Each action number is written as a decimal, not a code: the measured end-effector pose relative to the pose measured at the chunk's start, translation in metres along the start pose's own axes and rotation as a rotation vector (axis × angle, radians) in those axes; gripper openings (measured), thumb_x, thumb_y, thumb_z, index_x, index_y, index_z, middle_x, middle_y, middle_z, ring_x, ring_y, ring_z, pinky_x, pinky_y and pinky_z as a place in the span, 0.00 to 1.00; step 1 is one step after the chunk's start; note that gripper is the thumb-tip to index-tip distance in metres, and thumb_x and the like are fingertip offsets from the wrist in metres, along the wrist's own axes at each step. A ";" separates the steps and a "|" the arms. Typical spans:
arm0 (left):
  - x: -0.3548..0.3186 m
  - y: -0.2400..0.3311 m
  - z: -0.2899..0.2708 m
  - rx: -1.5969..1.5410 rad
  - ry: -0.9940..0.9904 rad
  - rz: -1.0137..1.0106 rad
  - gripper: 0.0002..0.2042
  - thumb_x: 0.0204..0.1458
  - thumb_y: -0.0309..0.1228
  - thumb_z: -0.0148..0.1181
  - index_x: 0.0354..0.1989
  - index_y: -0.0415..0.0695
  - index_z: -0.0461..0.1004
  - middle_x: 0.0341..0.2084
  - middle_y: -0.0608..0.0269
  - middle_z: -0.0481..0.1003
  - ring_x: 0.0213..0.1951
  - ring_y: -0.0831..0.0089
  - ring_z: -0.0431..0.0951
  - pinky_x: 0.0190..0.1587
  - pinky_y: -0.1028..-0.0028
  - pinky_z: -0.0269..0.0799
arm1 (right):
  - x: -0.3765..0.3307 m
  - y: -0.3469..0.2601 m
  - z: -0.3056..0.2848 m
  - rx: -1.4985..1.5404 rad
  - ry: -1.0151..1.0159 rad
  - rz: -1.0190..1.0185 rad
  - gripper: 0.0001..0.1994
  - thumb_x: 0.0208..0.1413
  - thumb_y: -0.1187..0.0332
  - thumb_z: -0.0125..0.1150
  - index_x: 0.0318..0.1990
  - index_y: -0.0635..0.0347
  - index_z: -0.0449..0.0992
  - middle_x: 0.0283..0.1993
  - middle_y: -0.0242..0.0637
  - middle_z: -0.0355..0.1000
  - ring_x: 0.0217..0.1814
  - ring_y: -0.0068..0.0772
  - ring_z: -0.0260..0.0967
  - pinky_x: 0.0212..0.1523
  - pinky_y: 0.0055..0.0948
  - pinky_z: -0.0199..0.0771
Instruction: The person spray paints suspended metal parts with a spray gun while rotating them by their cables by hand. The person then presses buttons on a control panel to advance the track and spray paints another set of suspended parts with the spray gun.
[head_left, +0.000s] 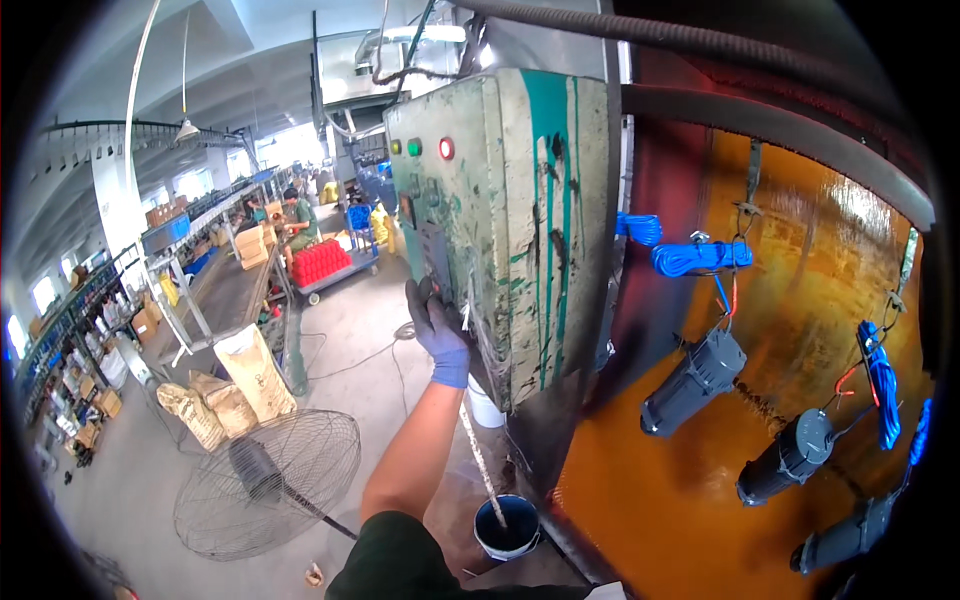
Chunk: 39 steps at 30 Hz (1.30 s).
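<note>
My left hand, in a blue glove with dark fingers, reaches up to the front of a control box. Its fingers are stretched out against the lower part of the panel; what lies under the fingertips is hidden. The box is pale green, worn and streaked with paint, and a red lamp glows near its top beside a green lamp. My right hand is out of the picture.
Dark cylinders with coiled blue cables, such as this one, hang from hooks in an orange-coated booth. A bucket with a coated stick stands below. Left are a caged fan, sacks, a red-loaded cart and a seated person.
</note>
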<state>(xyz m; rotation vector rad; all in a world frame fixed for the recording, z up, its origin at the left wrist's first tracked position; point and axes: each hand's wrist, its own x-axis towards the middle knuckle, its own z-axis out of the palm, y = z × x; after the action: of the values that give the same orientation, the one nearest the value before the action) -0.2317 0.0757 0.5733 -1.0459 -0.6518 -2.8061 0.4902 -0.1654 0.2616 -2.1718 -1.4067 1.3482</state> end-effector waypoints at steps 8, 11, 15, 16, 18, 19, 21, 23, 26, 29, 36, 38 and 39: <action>-0.066 -0.016 -0.009 0.096 -0.095 -0.047 0.30 0.77 0.33 0.46 0.83 0.38 0.47 0.77 0.51 0.59 0.74 0.61 0.63 0.76 0.62 0.59 | 0.006 0.000 -0.004 -0.011 -0.004 0.038 0.25 0.51 0.58 0.83 0.51 0.63 0.81 0.34 0.41 0.84 0.30 0.36 0.81 0.35 0.40 0.83; -0.153 -0.047 -0.070 0.303 -0.148 -0.219 0.29 0.79 0.37 0.43 0.81 0.34 0.49 0.77 0.53 0.60 0.74 0.63 0.63 0.77 0.63 0.58 | 0.006 0.005 -0.002 -0.009 0.004 0.051 0.26 0.51 0.58 0.83 0.52 0.63 0.80 0.35 0.41 0.84 0.30 0.36 0.82 0.35 0.40 0.83; -0.344 -0.059 -0.230 0.844 -0.744 -0.737 0.20 0.71 0.43 0.48 0.56 0.38 0.75 0.50 0.50 0.78 0.51 0.50 0.78 0.57 0.55 0.72 | 0.022 0.002 -0.001 -0.045 -0.035 0.033 0.26 0.50 0.58 0.83 0.52 0.63 0.80 0.35 0.42 0.84 0.30 0.36 0.82 0.35 0.41 0.84; -0.384 -0.042 -0.244 1.015 -1.033 -0.684 0.19 0.68 0.44 0.52 0.47 0.39 0.80 0.40 0.47 0.81 0.43 0.43 0.81 0.47 0.50 0.76 | 0.019 0.006 -0.001 -0.039 -0.024 0.047 0.27 0.50 0.58 0.83 0.52 0.63 0.80 0.35 0.42 0.84 0.30 0.36 0.82 0.35 0.41 0.84; -0.440 -0.019 -0.298 1.125 -1.666 -0.560 0.21 0.63 0.47 0.57 0.37 0.41 0.86 0.35 0.43 0.85 0.38 0.39 0.85 0.43 0.44 0.80 | 0.016 0.011 -0.001 -0.027 -0.024 0.063 0.27 0.50 0.58 0.83 0.53 0.63 0.80 0.35 0.42 0.84 0.30 0.37 0.82 0.35 0.41 0.84; -0.460 -0.018 -0.325 1.151 -2.135 -0.446 0.21 0.62 0.48 0.59 0.40 0.42 0.88 0.40 0.41 0.85 0.42 0.42 0.86 0.47 0.45 0.80 | 0.019 0.011 -0.003 -0.024 -0.027 0.069 0.27 0.50 0.58 0.84 0.53 0.64 0.80 0.35 0.42 0.84 0.30 0.37 0.82 0.35 0.41 0.84; -0.457 0.030 -0.333 0.908 -2.449 -0.845 0.17 0.60 0.44 0.61 0.45 0.45 0.88 0.47 0.41 0.85 0.46 0.45 0.86 0.53 0.48 0.79 | 0.020 0.019 -0.002 -0.024 -0.029 0.087 0.28 0.50 0.58 0.84 0.53 0.64 0.80 0.35 0.42 0.84 0.30 0.37 0.82 0.36 0.41 0.84; -0.455 0.058 -0.351 0.917 -2.404 -1.025 0.17 0.60 0.44 0.60 0.45 0.45 0.88 0.48 0.41 0.85 0.47 0.45 0.86 0.53 0.48 0.79 | 0.021 0.025 0.001 -0.036 -0.023 0.087 0.28 0.50 0.58 0.84 0.53 0.64 0.80 0.35 0.42 0.84 0.30 0.37 0.82 0.36 0.41 0.84; -0.455 0.064 -0.360 1.003 -2.286 -1.063 0.17 0.60 0.43 0.60 0.45 0.45 0.87 0.48 0.41 0.84 0.47 0.45 0.86 0.53 0.48 0.79 | 0.016 0.044 0.001 -0.009 -0.004 0.121 0.29 0.49 0.58 0.84 0.54 0.64 0.79 0.35 0.43 0.84 0.30 0.37 0.82 0.36 0.42 0.85; -0.456 0.054 -0.364 1.077 -2.167 -1.071 0.17 0.60 0.43 0.59 0.46 0.45 0.87 0.48 0.41 0.84 0.47 0.44 0.85 0.53 0.48 0.79 | 0.000 0.081 0.002 0.047 0.038 0.173 0.29 0.49 0.58 0.84 0.54 0.64 0.79 0.35 0.43 0.84 0.30 0.37 0.82 0.36 0.42 0.85; -0.461 0.001 -0.332 1.169 -2.064 -1.053 0.17 0.61 0.42 0.58 0.47 0.46 0.87 0.48 0.41 0.84 0.48 0.44 0.85 0.54 0.48 0.78 | -0.068 0.226 0.050 0.218 0.133 0.439 0.30 0.49 0.57 0.85 0.55 0.65 0.79 0.35 0.44 0.84 0.30 0.38 0.82 0.36 0.43 0.85; -0.466 -0.018 -0.308 1.159 -2.085 -1.012 0.17 0.61 0.42 0.58 0.47 0.46 0.86 0.48 0.41 0.84 0.49 0.44 0.85 0.54 0.48 0.78 | -0.094 0.270 0.078 0.283 0.169 0.528 0.31 0.49 0.57 0.85 0.55 0.65 0.78 0.35 0.44 0.84 0.30 0.38 0.82 0.36 0.43 0.86; -0.472 -0.025 -0.298 1.143 -2.105 -0.997 0.17 0.61 0.41 0.58 0.48 0.46 0.86 0.48 0.41 0.84 0.49 0.43 0.85 0.54 0.48 0.78 | -0.106 0.291 0.092 0.318 0.186 0.574 0.31 0.48 0.57 0.85 0.55 0.65 0.78 0.35 0.44 0.84 0.29 0.38 0.82 0.36 0.43 0.86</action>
<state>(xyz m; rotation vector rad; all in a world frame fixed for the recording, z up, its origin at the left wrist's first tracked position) -0.0572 -0.0606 0.0598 -2.9292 -2.4763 0.3925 0.5817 -0.4274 0.0954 -2.4810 -0.4678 1.3658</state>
